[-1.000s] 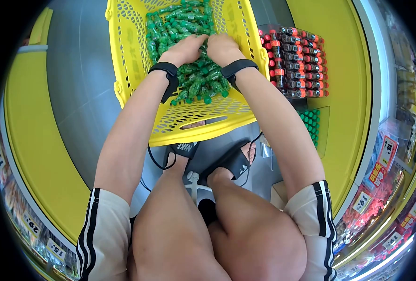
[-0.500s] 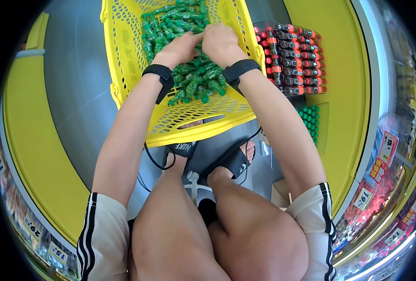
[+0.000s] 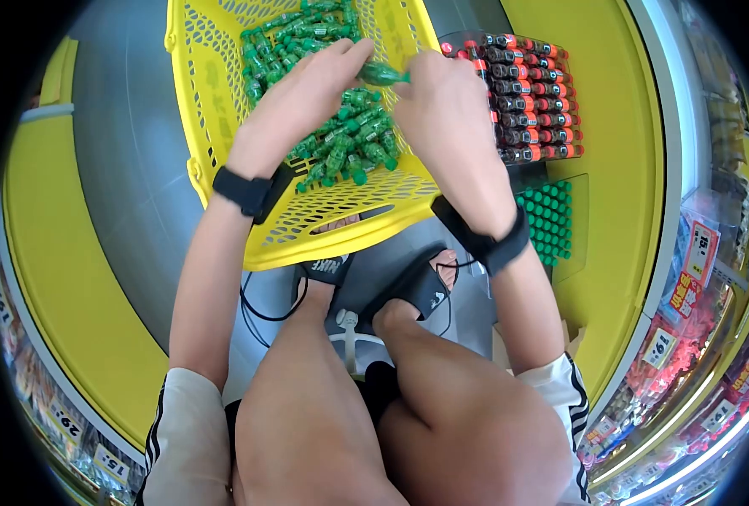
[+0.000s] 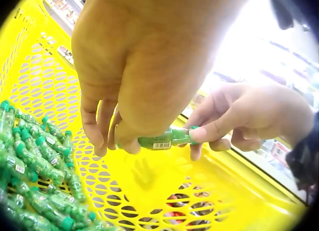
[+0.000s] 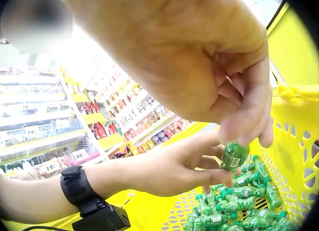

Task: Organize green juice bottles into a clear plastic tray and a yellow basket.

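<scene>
A small green plastic bottle (image 3: pixel 381 74) lies sideways between my two hands, over the yellow basket (image 3: pixel 303 253). My left hand (image 3: pixel 307 93) grips its body; in the left wrist view the bottle's barcode label (image 4: pixel 161 146) shows beside the thumb. At the cap end, my right hand (image 3: pixel 450 105) pinches the bottle between thumb and fingers. Below, a heap of similar green bottles (image 3: pixel 353 139) fills much of the basket floor. The right wrist view shows the held bottle (image 5: pixel 234 156) above that heap (image 5: pixel 244 192).
To the right, rows of small dark bottles with red caps (image 3: pixel 522 103) stand stacked on a yellow ledge (image 3: pixel 614 169). Nearer sits a clear holder of upright green-capped bottles (image 3: pixel 547 223). Price-tagged shelves (image 3: pixel 686 287) line the right side. Black cables (image 3: pixel 265 312) hang by the slippers.
Both hands have come up and apart from over the heap, and a green bottle now shows between them. The right hand has moved rightward; the basket appears slightly farther left in view.
</scene>
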`<state>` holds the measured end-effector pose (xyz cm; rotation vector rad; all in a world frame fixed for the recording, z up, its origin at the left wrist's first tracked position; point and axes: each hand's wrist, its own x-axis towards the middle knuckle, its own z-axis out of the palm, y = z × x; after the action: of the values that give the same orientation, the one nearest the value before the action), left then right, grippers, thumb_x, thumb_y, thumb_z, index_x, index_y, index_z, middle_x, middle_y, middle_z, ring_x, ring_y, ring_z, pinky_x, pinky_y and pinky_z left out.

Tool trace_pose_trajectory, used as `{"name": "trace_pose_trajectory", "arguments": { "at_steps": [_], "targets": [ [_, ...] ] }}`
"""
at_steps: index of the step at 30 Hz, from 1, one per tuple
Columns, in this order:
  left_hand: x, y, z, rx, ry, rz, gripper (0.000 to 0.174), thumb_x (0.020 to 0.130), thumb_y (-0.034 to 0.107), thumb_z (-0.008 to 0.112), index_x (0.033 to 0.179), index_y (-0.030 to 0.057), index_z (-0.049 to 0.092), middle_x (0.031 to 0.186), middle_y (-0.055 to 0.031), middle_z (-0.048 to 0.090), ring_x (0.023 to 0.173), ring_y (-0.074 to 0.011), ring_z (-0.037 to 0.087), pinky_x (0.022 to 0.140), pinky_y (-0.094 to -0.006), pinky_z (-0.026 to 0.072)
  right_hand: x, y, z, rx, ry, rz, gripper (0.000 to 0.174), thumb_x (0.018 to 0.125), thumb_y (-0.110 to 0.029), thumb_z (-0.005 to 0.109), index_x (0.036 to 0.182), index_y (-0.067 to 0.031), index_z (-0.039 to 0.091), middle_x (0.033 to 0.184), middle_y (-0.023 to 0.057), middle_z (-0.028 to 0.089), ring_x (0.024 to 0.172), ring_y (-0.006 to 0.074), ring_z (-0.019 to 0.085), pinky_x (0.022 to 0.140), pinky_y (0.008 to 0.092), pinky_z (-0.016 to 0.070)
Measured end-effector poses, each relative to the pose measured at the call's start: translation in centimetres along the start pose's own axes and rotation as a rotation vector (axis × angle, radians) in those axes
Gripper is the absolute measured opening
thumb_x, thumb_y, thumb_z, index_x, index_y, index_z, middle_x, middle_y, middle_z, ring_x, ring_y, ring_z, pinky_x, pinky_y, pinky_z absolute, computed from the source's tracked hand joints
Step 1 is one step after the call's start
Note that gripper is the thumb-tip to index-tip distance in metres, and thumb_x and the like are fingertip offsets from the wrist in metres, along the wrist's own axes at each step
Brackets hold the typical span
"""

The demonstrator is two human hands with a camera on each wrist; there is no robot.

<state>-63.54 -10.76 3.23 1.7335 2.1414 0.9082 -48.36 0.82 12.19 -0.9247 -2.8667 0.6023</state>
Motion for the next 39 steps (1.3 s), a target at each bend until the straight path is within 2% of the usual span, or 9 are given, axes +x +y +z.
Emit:
{"name": "trace_pose_trajectory", "arguments": {
  "at_steps": [4, 10, 12, 15, 18, 22, 27, 34, 39],
  "targets": [
    [-0.2, 3.3, -1.7, -0.06, -0.031, 0.025, 0.036, 0.098, -0.002, 0.07, 0.129, 0.0042, 0.054, 0.118, -0.0179, 0.062, 0.111, -0.0458, 0.063, 0.09, -0.0518, 0.0534, -3.7, 0.6, -2.5, 0.121, 0.021, 0.048, 0.009, 0.088, 0.002, 0.076, 0.095, 0.0084, 0.074, 0.093, 0.0342, 0.073, 0.089, 0.0485, 0.077, 0.075, 0.0519, 0.0641],
    [1.0, 8.8, -3.1, 0.015, -0.094, 0.175, 0.034, 0.096, -0.001, 0.073, 0.126, 0.0038, 0.056, 0.116, -0.0172, 0.062, 0.108, -0.045, 0.065, 0.087, -0.0515, 0.0537, -9.6, 3.7, -4.5, 0.339, 0.2, 0.116, 0.024, 0.093, -0.001, 0.078, 0.117, 0.0037, 0.077, 0.096, 0.0214, 0.076, 0.079, 0.0385, 0.075, 0.074, 0.0446, 0.0591],
    [1.4, 11.2, -2.9, -0.015, -0.079, 0.217, 0.033, 0.095, 0.001, 0.075, 0.123, 0.0034, 0.059, 0.114, -0.0164, 0.063, 0.105, -0.044, 0.066, 0.085, -0.0507, 0.0543, -11.6, 5.8, -4.7, 0.422, 0.252, 0.173, 0.027, 0.094, -0.003, 0.081, 0.12, -0.002, 0.079, 0.09, 0.015, 0.075, 0.064, 0.0217, 0.066, 0.062, 0.0343, 0.0538],
    [2.1, 14.5, -1.9, -0.019, -0.084, 0.29, 0.031, 0.092, 0.006, 0.079, 0.118, 0.0015, 0.062, 0.112, -0.0164, 0.063, 0.104, -0.0416, 0.067, 0.086, -0.0495, 0.0555, -14.8, 9.0, -4.9, 0.587, 0.312, 0.271, 0.033, 0.094, 0.0, 0.081, 0.127, -0.0051, 0.077, 0.095, 0.0109, 0.077, 0.07, 0.009, 0.066, 0.061, 0.0279, 0.0527],
    [2.3, 18.3, -0.6, -0.045, -0.147, 0.326, 0.033, 0.092, 0.005, 0.079, 0.119, 0.0006, 0.061, 0.113, -0.0172, 0.063, 0.106, -0.0416, 0.066, 0.086, -0.0499, 0.0554, -18.2, 10.8, -5.9, 0.653, 0.334, 0.414, 0.034, 0.099, 0.007, 0.074, 0.131, -0.0028, 0.067, 0.113, 0.0096, 0.08, 0.078, 0.0082, 0.068, 0.066, 0.0257, 0.0539],
    [2.9, 22.7, 2.4, 0.054, -0.224, 0.442, 0.029, 0.088, 0.006, 0.075, 0.113, 0.0013, 0.061, 0.107, -0.0138, 0.061, 0.101, -0.0334, 0.067, 0.085, -0.043, 0.0595, -22.5, 14.1, -6.3, 0.665, 0.346, 0.508, 0.031, 0.101, 0.01, 0.07, 0.129, -0.0014, 0.066, 0.114, 0.0088, 0.079, 0.077, 0.0069, 0.064, 0.065, 0.0241, 0.0504],
    [2.3, 25.1, 9.3, 0.266, -0.166, 0.634, 0.019, 0.082, 0.011, 0.074, 0.097, 0.0078, 0.064, 0.093, -0.0041, 0.064, 0.097, -0.0191, 0.068, 0.081, -0.032, 0.0578, -27.3, 17.1, -5.1, 0.605, 0.404, 0.592, 0.028, 0.101, 0.007, 0.073, 0.127, -0.0011, 0.067, 0.099, 0.0054, 0.075, 0.075, 0.0058, 0.062, 0.064, 0.0232, 0.0489],
    [-0.3, 25.2, 19.0, 0.26, -0.264, 0.662, 0.018, 0.082, 0.011, 0.076, 0.099, 0.0077, 0.07, 0.096, -0.0027, 0.068, 0.098, -0.0192, 0.071, 0.082, -0.0315, 0.0564, -31.2, 19.5, -2.1, 0.512, 0.409, 0.658, 0.031, 0.096, 0.002, 0.082, 0.125, -0.0024, 0.074, 0.091, 0.0061, 0.074, 0.073, 0.0058, 0.062, 0.065, 0.0237, 0.0531],
    [-1.7, 23.9, 22.9, 0.207, -0.312, 0.565, 0.019, 0.08, 0.011, 0.076, 0.098, 0.0056, 0.071, 0.096, -0.0057, 0.071, 0.096, -0.0219, 0.073, 0.083, -0.0339, 0.0577, -30.3, 20.2, 0.4, 0.448, 0.395, 0.597, 0.031, 0.093, -0.001, 0.085, 0.122, -0.003, 0.075, 0.099, 0.0118, 0.077, 0.071, 0.0145, 0.067, 0.062, 0.0293, 0.0544]
  ]
}}
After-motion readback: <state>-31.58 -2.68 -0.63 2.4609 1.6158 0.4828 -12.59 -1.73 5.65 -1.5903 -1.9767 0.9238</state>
